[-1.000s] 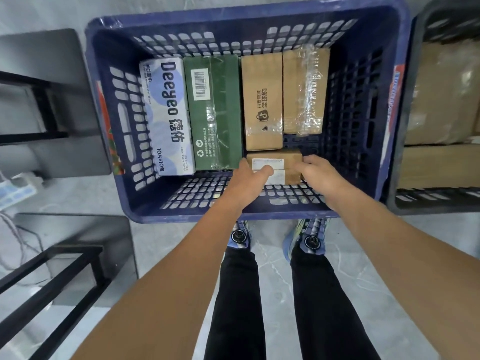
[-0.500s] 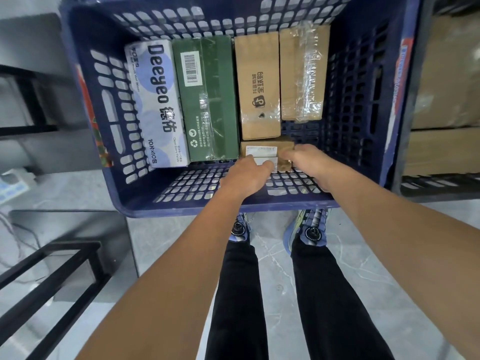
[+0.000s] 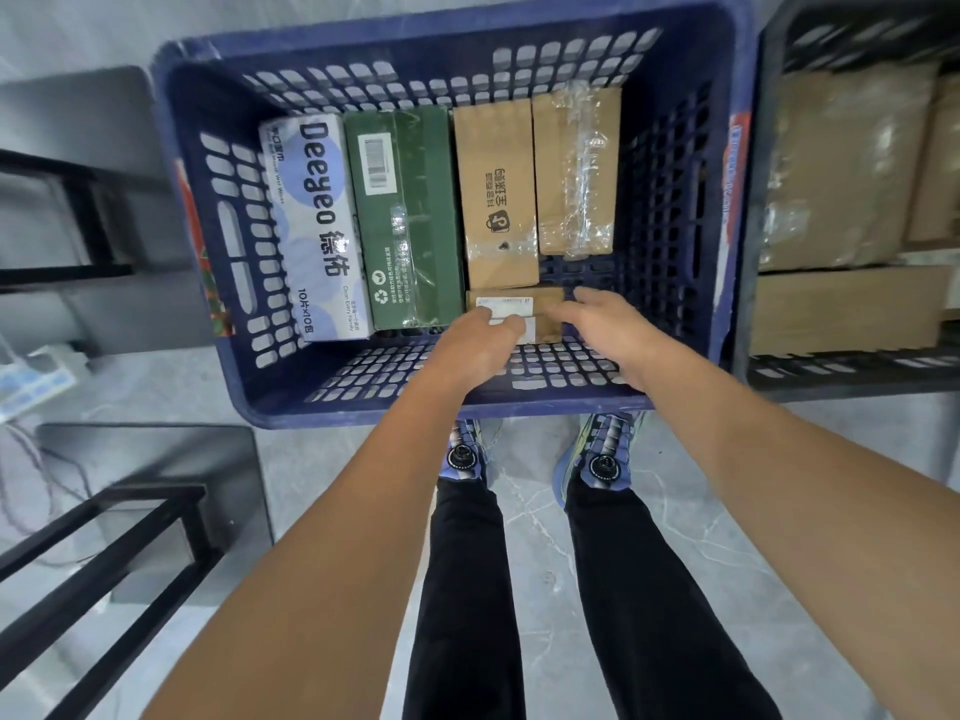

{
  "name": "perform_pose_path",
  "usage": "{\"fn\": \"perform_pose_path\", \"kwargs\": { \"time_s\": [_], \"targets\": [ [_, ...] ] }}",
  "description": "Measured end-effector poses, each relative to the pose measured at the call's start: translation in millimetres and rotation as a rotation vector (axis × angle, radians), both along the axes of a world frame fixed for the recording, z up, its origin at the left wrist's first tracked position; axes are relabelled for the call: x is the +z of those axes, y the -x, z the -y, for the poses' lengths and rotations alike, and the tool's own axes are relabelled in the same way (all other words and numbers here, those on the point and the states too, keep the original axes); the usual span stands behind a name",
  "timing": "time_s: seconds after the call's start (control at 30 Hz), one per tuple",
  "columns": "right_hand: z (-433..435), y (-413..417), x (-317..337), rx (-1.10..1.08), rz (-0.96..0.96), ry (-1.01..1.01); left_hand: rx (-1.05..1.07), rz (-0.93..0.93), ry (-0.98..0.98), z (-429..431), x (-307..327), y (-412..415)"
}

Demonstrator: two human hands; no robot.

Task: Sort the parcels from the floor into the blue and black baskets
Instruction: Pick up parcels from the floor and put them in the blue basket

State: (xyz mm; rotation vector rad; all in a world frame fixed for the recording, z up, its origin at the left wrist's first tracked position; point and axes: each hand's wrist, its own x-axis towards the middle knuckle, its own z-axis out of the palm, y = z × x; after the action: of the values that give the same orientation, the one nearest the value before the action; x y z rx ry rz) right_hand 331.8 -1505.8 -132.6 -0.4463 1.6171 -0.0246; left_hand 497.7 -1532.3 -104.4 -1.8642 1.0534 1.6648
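1. Risk: pushed unevenly, the small box, low inside the blue basket near its front wall, could wedge crooked against the brown carton.
2. The right hand touches its end with straight fingers. The left hand rests on top, grip unclear.
3. The blue basket holds five parcels. The black basket, right of it, holds more, too blurred to count.

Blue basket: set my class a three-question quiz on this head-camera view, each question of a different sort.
1. True or false: the green box lies in the black basket.
2. Which parcel do the left hand and the right hand both touch? A) white Deeyeo pack B) small brown parcel C) green box
3. How many parcels show inside the blue basket?
Key: 1 false; 2 B; 3 five.
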Motion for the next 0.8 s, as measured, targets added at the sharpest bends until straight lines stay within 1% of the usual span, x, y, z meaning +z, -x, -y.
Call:
{"fn": "perform_pose_path", "kwargs": {
  "time_s": [0.1,0.2,0.33,0.5,0.8],
  "targets": [
    [9.1,12.4,45.6,-0.122,0.028,0.096,0.081,-0.032,0.057,12.0,46.9,2.6],
    [20.6,29.0,104.2,-0.26,0.059,0.171,0.086,-0.089,0.143,27.6,108.1,8.6],
    [38.1,52.0,198.0,-0.42,0.074,0.286,0.134,-0.158,0.256,52.5,205.9,23.6],
    [46.1,77.3,314.7,-0.512,0.093,0.422,0.223,-0.266,0.361,72.1,332.1,49.6],
    [33.9,103.7,517.2,-0.709,0.017,0.688,0.14,-0.478,0.449,87.2,517.4,94.8]
  ]
}}
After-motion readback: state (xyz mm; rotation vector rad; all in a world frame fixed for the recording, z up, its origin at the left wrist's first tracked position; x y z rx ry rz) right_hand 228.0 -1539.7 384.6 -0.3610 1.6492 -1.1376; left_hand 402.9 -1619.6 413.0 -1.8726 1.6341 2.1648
